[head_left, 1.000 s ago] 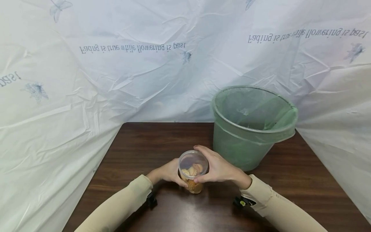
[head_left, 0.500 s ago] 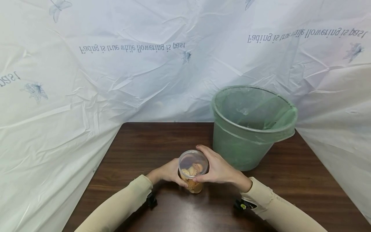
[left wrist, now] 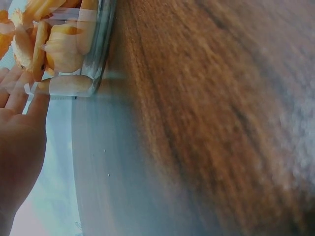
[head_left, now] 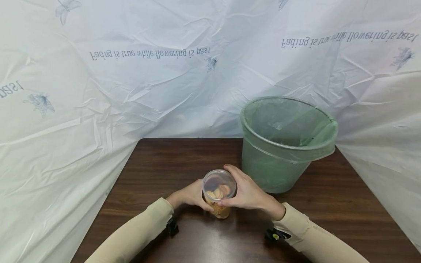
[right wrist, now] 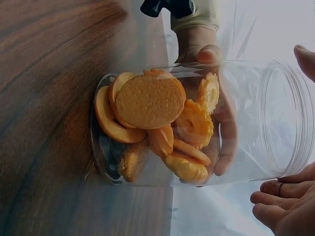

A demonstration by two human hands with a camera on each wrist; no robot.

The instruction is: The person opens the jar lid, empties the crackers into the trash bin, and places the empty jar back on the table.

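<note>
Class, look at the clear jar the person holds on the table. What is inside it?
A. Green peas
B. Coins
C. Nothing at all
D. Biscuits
D: the right wrist view shows round golden biscuits piled at the bottom of the jar, which the left hand and right hand grip from either side.

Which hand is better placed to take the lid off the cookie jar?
Probably the right hand: its fingers curl round the lid, while the left hand steadies the jar body on the table.
</note>
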